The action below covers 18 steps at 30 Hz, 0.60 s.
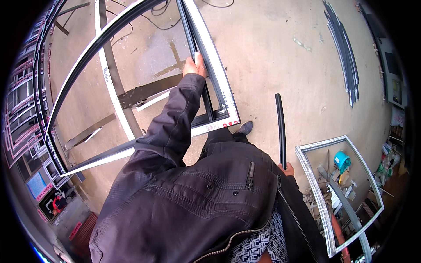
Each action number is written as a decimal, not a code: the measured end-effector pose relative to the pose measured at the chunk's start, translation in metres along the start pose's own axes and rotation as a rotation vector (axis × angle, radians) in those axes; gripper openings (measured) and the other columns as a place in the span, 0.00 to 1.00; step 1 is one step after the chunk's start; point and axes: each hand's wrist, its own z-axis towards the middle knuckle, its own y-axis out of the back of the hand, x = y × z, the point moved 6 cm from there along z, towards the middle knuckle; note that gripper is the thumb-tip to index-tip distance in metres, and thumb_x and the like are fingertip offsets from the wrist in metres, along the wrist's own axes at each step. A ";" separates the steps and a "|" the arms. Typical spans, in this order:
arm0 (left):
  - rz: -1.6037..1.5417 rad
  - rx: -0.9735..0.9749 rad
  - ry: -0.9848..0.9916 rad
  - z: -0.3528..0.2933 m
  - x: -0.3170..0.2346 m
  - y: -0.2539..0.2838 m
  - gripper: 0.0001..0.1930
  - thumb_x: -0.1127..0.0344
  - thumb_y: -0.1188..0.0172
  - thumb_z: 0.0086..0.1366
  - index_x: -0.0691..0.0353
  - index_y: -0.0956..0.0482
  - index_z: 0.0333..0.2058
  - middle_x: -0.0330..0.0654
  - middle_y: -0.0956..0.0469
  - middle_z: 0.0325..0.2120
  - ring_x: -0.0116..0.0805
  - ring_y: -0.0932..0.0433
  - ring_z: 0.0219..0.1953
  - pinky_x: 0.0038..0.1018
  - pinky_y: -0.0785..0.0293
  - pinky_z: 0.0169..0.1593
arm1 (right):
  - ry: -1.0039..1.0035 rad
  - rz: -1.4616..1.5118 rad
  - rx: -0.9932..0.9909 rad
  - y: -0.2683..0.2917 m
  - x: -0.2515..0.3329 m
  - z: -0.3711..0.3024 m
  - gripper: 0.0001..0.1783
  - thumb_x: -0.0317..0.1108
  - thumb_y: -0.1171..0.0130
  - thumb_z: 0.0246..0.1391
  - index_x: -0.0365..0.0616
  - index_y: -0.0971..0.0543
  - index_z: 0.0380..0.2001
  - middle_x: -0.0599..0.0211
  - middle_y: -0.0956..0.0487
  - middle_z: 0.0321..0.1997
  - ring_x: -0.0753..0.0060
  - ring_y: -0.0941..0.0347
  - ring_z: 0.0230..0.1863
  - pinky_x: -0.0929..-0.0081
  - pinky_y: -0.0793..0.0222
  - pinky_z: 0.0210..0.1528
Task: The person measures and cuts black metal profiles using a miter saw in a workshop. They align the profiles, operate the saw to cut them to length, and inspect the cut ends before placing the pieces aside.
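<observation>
My left hand (195, 65) is closed round a black upright bar inside a large window frame (226, 97), white outside and black inside. The frame lies in front of me, its near right corner close to my body. Low on my right side, my right hand (288, 169) grips the lower end of a straight black strip (280, 127), which points up and away from me. My jacket sleeve covers much of the left arm, and only part of the right hand shows.
A metal support bar (109, 70) runs under the frame. On the right stands a smaller silver frame (307, 175), with a teal bucket (342, 161) and clutter seen through it. Long dark profiles (342, 48) lie on the floor at far right. Several frames (22, 109) are stacked at left.
</observation>
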 end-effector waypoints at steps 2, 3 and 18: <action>-0.051 0.004 0.005 -0.015 -0.005 0.000 0.32 0.40 0.54 0.75 0.71 0.22 0.45 0.68 0.18 0.40 0.66 0.19 0.48 0.47 0.25 0.54 | 0.011 0.006 -0.005 -0.001 0.000 -0.001 0.13 0.37 0.36 0.59 0.39 0.22 0.39 0.66 0.21 0.22 0.75 0.26 0.20 0.72 0.28 0.25; -0.042 0.017 0.005 -0.017 -0.006 0.000 0.32 0.39 0.55 0.75 0.69 0.23 0.46 0.68 0.18 0.40 0.67 0.19 0.49 0.47 0.25 0.54 | 0.010 0.011 -0.001 -0.001 0.001 -0.002 0.13 0.37 0.36 0.59 0.39 0.22 0.39 0.66 0.20 0.22 0.75 0.26 0.20 0.72 0.28 0.25; 0.159 0.085 0.082 -0.027 -0.024 0.017 0.32 0.38 0.59 0.76 0.70 0.28 0.45 0.71 0.20 0.42 0.71 0.21 0.49 0.53 0.27 0.54 | 0.029 0.000 -0.050 0.007 0.009 -0.002 0.11 0.35 0.36 0.58 0.38 0.22 0.36 0.63 0.20 0.22 0.72 0.24 0.20 0.67 0.26 0.27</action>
